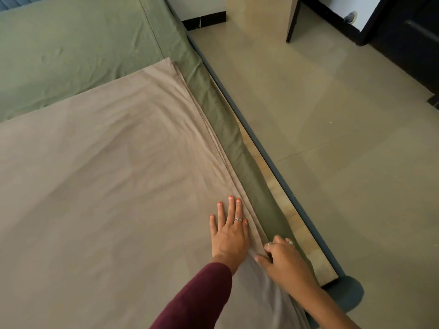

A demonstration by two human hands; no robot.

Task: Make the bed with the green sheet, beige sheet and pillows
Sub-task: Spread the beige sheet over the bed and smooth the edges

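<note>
The beige sheet is spread over the green sheet on the bed, along its right edge. The left hand is laid flat on the beige sheet, fingers straight. The sheet's layered edge is pinched by the right hand near the bed's near right corner.

**Two sheets layered on a low bed**

A green sheet covers the bed, its edge tucked down along the right side above a pale wooden ledge and dark frame. A beige sheet lies folded in layers over the near part, its stacked edges just inside the mattress edge. The bed stands on a tiled floor.
</note>
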